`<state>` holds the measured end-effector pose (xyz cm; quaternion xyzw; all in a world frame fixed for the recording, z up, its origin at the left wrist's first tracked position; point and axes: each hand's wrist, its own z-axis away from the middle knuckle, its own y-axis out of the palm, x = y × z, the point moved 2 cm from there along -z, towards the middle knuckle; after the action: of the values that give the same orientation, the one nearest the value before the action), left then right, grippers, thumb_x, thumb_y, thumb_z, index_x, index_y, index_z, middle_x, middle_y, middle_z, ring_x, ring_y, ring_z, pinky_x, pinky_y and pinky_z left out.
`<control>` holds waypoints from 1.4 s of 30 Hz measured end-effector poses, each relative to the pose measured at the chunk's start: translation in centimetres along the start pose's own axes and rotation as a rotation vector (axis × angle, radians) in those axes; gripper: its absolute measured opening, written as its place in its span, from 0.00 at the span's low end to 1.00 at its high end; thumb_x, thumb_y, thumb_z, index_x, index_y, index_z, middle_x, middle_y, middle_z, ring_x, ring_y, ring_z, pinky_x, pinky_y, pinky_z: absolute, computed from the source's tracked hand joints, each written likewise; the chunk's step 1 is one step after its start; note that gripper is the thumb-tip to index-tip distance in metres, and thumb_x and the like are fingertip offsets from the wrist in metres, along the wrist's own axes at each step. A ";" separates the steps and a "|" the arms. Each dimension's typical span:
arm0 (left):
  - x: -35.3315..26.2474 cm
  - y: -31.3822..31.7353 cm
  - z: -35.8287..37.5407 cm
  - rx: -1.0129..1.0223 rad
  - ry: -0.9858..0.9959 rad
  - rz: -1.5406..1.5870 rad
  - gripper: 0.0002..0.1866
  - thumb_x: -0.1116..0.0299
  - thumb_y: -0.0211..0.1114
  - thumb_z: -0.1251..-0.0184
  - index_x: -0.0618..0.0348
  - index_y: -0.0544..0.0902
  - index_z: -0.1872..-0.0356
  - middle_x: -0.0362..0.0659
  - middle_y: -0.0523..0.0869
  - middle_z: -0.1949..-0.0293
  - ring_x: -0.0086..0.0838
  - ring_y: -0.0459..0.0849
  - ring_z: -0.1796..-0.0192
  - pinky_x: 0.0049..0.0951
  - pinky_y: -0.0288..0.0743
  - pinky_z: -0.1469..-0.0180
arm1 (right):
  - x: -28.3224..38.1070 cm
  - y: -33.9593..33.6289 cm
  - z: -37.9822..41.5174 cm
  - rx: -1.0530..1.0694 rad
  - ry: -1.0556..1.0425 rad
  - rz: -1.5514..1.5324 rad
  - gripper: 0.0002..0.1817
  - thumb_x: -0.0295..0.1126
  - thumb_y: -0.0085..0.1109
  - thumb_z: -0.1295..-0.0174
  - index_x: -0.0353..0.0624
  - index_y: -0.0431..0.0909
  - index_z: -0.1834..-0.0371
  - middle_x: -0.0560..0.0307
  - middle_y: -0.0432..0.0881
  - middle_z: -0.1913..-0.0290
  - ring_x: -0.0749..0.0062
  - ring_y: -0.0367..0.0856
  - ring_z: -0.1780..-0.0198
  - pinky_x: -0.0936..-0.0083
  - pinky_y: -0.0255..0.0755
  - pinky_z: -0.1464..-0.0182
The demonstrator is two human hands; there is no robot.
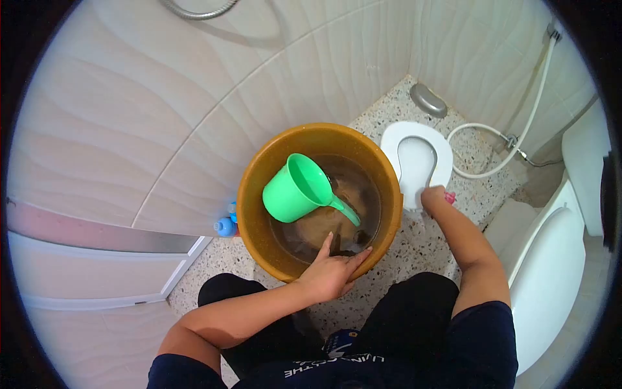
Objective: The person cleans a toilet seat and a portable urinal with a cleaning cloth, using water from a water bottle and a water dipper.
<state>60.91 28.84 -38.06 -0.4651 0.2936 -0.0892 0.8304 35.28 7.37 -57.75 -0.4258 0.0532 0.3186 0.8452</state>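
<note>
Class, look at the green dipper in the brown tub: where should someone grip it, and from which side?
I would close the fingers round the handle of the green dipper, coming from above on the right. The handle is slim and points right and toward the person, while the cup is wide and lies tilted at the left.

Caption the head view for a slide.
Left hand at a round ochre plastic basin with water and a green plastic dipper, right hand gripping a pink object at a white oval pan.

Tiled walls (214, 97), speckled floor (424, 253), white toilet (551, 279)
</note>
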 end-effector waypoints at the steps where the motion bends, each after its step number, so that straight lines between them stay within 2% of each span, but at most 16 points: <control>1: 0.1 0.2 0.0 -0.010 0.000 -0.022 0.43 0.61 0.63 0.43 0.53 0.51 0.28 0.46 0.83 0.60 0.38 0.82 0.53 0.61 0.34 0.30 | 0.0 0.9 0.8 0.040 0.015 0.041 0.15 0.36 0.70 0.54 0.49 0.85 0.61 0.61 0.86 0.57 0.66 0.85 0.57 0.70 0.76 0.62; 3: 0.2 1.0 -0.1 -0.042 0.006 -0.045 0.41 0.59 0.62 0.42 0.53 0.52 0.28 0.46 0.83 0.60 0.38 0.82 0.53 0.61 0.35 0.30 | 0.4 8.0 -2.8 0.068 0.074 0.059 0.16 0.37 0.69 0.53 0.48 0.85 0.59 0.62 0.85 0.56 0.65 0.85 0.56 0.65 0.77 0.62; 6: 0.4 1.5 -0.1 -0.223 0.056 -0.185 0.38 0.51 0.58 0.38 0.54 0.56 0.30 0.47 0.83 0.60 0.38 0.82 0.52 0.58 0.38 0.30 | -0.5 6.1 3.0 0.055 -0.023 0.015 0.13 0.35 0.66 0.51 0.47 0.86 0.61 0.60 0.86 0.59 0.64 0.85 0.58 0.64 0.78 0.62; 9: 0.2 1.2 0.5 -0.263 0.070 -0.172 0.35 0.44 0.55 0.38 0.54 0.64 0.33 0.47 0.83 0.59 0.37 0.81 0.51 0.55 0.41 0.30 | -1.9 4.4 4.6 0.337 -0.160 -0.286 0.11 0.33 0.63 0.51 0.45 0.86 0.64 0.58 0.86 0.66 0.66 0.85 0.64 0.67 0.78 0.62; 11: 0.3 1.4 0.8 -0.459 0.137 -0.126 0.32 0.44 0.57 0.38 0.53 0.72 0.39 0.47 0.82 0.59 0.35 0.79 0.49 0.52 0.49 0.31 | -3.9 0.4 4.4 0.022 -0.082 -0.657 0.09 0.34 0.61 0.50 0.44 0.85 0.70 0.55 0.85 0.73 0.68 0.84 0.71 0.71 0.78 0.64; 13: 0.9 1.4 0.8 -0.615 0.199 -0.061 0.29 0.47 0.60 0.40 0.53 0.73 0.41 0.46 0.82 0.57 0.35 0.78 0.48 0.52 0.52 0.33 | -6.4 -7.2 6.6 -0.154 0.004 -0.886 0.16 0.43 0.59 0.48 0.41 0.84 0.71 0.44 0.84 0.70 0.54 0.84 0.68 0.62 0.76 0.61; 16: 2.7 -2.7 2.5 -0.847 0.267 -0.159 0.24 0.56 0.65 0.45 0.51 0.77 0.47 0.45 0.79 0.51 0.36 0.75 0.44 0.52 0.60 0.39 | -8.7 -14.3 4.3 -0.454 -0.051 -0.900 0.25 0.54 0.55 0.44 0.40 0.84 0.74 0.45 0.83 0.72 0.55 0.84 0.68 0.62 0.76 0.62; 18: 4.9 -5.6 5.4 -1.092 -0.127 -0.157 0.25 0.62 0.66 0.49 0.54 0.76 0.46 0.51 0.75 0.46 0.47 0.72 0.42 0.50 0.63 0.44 | -5.7 -19.8 9.8 -0.546 -0.064 -0.869 0.28 0.57 0.54 0.44 0.41 0.84 0.76 0.47 0.84 0.72 0.57 0.84 0.68 0.63 0.76 0.62; 20: 9.1 -4.8 6.6 -1.401 -0.463 0.018 0.32 0.65 0.67 0.49 0.63 0.68 0.41 0.56 0.73 0.43 0.51 0.69 0.40 0.48 0.61 0.39 | -1.8 -23.2 14.4 -0.238 0.037 -1.029 0.31 0.65 0.53 0.47 0.44 0.84 0.75 0.53 0.84 0.75 0.62 0.84 0.72 0.63 0.77 0.62; 22: 13.3 -0.5 6.4 -1.392 -1.086 0.477 0.30 0.69 0.65 0.46 0.63 0.66 0.41 0.54 0.73 0.43 0.47 0.71 0.40 0.42 0.63 0.38 | 0.9 -22.7 15.2 -0.276 0.051 -0.932 0.32 0.67 0.54 0.50 0.46 0.84 0.72 0.55 0.84 0.75 0.64 0.83 0.75 0.64 0.77 0.64; 23: 13.9 1.0 6.3 -1.397 -1.093 0.474 0.30 0.69 0.65 0.46 0.63 0.66 0.41 0.54 0.73 0.43 0.47 0.71 0.40 0.42 0.63 0.38 | 1.9 -21.9 15.2 -0.314 0.074 -0.841 0.32 0.68 0.55 0.52 0.48 0.84 0.70 0.58 0.84 0.76 0.65 0.83 0.78 0.64 0.77 0.65; 25: 14.2 4.0 6.1 -1.406 -0.729 1.116 0.26 0.75 0.60 0.44 0.63 0.66 0.41 0.51 0.75 0.45 0.40 0.74 0.42 0.35 0.65 0.39 | 2.7 -19.6 13.4 -0.384 0.046 -0.786 0.32 0.66 0.56 0.53 0.47 0.83 0.62 0.56 0.83 0.76 0.65 0.83 0.76 0.65 0.76 0.63; 28: 14.7 4.4 6.1 -1.454 -0.637 1.057 0.25 0.81 0.54 0.45 0.64 0.68 0.43 0.49 0.77 0.48 0.36 0.77 0.46 0.32 0.68 0.42 | 3.1 -18.4 12.0 -0.412 0.117 -1.046 0.24 0.51 0.52 0.50 0.46 0.83 0.59 0.51 0.85 0.69 0.59 0.84 0.60 0.62 0.74 0.53; 32: 16.0 4.7 5.5 -1.516 -0.726 0.999 0.22 0.82 0.52 0.45 0.65 0.71 0.46 0.49 0.80 0.52 0.35 0.79 0.48 0.32 0.70 0.45 | 3.8 -18.2 11.2 -0.479 0.168 -1.028 0.24 0.50 0.51 0.50 0.43 0.83 0.61 0.46 0.84 0.65 0.54 0.83 0.59 0.61 0.74 0.53; 34: 18.7 4.1 5.3 -1.402 -0.718 0.837 0.21 0.80 0.53 0.44 0.64 0.72 0.46 0.48 0.80 0.52 0.34 0.79 0.51 0.31 0.70 0.46 | 3.7 -18.4 11.5 -0.441 0.160 -1.080 0.25 0.50 0.51 0.49 0.39 0.83 0.62 0.42 0.84 0.62 0.51 0.82 0.57 0.60 0.74 0.52; 42: 22.5 0.8 5.3 -1.255 -0.617 0.963 0.20 0.79 0.53 0.43 0.65 0.73 0.46 0.46 0.82 0.56 0.31 0.80 0.56 0.30 0.73 0.51 | 4.6 -18.2 11.8 -0.436 0.212 -1.102 0.25 0.47 0.50 0.48 0.35 0.82 0.62 0.38 0.82 0.59 0.48 0.81 0.54 0.59 0.73 0.51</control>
<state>82.10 23.65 -45.75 -0.6673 0.2148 0.5844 0.4088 47.44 10.60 -39.49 -0.5837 -0.1577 -0.2071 0.7691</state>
